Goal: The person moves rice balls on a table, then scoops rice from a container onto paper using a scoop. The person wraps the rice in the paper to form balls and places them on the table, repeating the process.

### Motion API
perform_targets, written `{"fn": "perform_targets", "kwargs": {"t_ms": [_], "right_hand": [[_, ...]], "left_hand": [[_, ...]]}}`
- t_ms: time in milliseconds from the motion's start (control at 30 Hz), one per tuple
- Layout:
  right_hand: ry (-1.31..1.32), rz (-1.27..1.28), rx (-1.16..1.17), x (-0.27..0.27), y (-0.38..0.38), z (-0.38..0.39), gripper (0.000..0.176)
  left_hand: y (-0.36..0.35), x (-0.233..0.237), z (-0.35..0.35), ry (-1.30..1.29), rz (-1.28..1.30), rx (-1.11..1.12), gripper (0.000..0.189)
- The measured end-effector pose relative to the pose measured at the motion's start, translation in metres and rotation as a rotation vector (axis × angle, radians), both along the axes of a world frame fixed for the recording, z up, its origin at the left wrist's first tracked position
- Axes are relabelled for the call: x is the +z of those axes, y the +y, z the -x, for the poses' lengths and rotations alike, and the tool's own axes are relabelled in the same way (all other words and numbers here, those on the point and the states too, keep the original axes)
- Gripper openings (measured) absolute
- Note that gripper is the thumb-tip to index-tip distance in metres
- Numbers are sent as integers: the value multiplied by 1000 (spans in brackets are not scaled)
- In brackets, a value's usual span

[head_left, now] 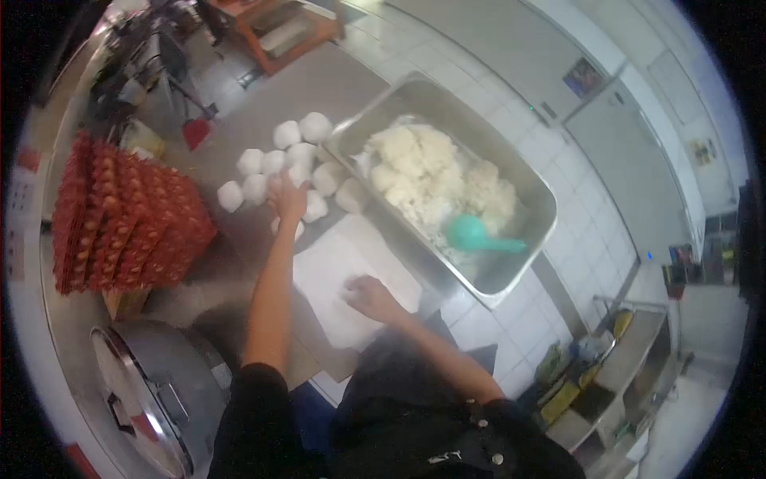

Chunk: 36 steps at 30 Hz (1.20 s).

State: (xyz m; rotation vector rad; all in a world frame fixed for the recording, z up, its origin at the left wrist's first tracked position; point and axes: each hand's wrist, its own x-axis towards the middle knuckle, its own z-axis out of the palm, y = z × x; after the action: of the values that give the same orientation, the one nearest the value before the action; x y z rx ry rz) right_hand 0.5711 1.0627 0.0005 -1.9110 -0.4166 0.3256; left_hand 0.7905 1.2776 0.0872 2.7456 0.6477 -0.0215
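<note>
My left hand [288,198] reaches into a cluster of white balls on the metal table, its fingers closed about one white ball [299,174]. Several more white balls [252,162] lie around it, close together. Over a white sheet [327,263] at the table's near edge, my right hand [373,298] is curled, and what its fingers hold, if anything, is hidden. To the right stands a deep metal tray [523,188] with a lumpy white mass like cooked rice [415,164]. A green ladle-like scoop [467,233] rests in the tray.
A tall stack of red egg trays [128,219] stands at the left. Below it is a large lidded metal pot [163,399]. An orange wooden stool [279,36] is beyond the table's far end. A low shelf [622,375] with goods stands at the lower right.
</note>
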Motion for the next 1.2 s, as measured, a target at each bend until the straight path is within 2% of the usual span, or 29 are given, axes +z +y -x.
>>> {"fn": "perform_targets", "kwargs": {"t_ms": [100, 167, 200, 233, 267, 300, 333, 367, 433, 533, 633, 767, 867, 967, 1000, 1200], "right_hand": [[183, -74, -60, 28, 1, -5, 32], [209, -166, 11, 56, -17, -10, 26], [217, -212, 54, 78, -27, -16, 23], [129, -171, 82, 126, -50, -23, 21], [39, -131, 118, 171, -81, -33, 19], [-82, -24, -59, 187, -108, -39, 19], [-26, 122, -149, 207, -141, -52, 26], [-304, 353, -257, 199, -175, -65, 35], [-496, 883, -243, 185, -231, -85, 37], [-193, 869, -110, 124, -274, -97, 32], [-270, 783, 98, 139, -272, -112, 28], [-389, 780, -176, 175, -251, -177, 19], [-283, 1041, -191, 152, -247, -215, 25], [-229, 1182, -130, 150, -222, -206, 34], [-291, 1305, -103, 146, -219, -205, 42], [-543, 1424, -74, 94, -232, -218, 42]], "left_hand": [[-30, -8, 50, -535, -17, -62, 73], [-45, -29, 112, -525, 151, -258, 63], [-50, -38, 152, -435, 240, -451, 57], [-55, -59, 193, -329, 91, -576, 56], [-70, -39, 227, -243, 192, -578, 59], [-86, -16, 255, -156, 292, -584, 62], [-96, -16, 276, -106, 298, -535, 65], [-102, -18, 289, -65, 308, -486, 68], [-106, -26, 307, -41, 291, -461, 71], [-112, -22, 304, -26, 252, -430, 73], [-108, -17, 297, -3, 258, -419, 73], [-111, -18, 289, 61, 338, -356, 71], [-120, -30, 288, 75, 235, -322, 72], [-132, -22, 280, 161, 202, -260, 74], [-138, -21, 277, 165, 201, -231, 74], [-165, -5, 260, 213, 75, -145, 75]]}}
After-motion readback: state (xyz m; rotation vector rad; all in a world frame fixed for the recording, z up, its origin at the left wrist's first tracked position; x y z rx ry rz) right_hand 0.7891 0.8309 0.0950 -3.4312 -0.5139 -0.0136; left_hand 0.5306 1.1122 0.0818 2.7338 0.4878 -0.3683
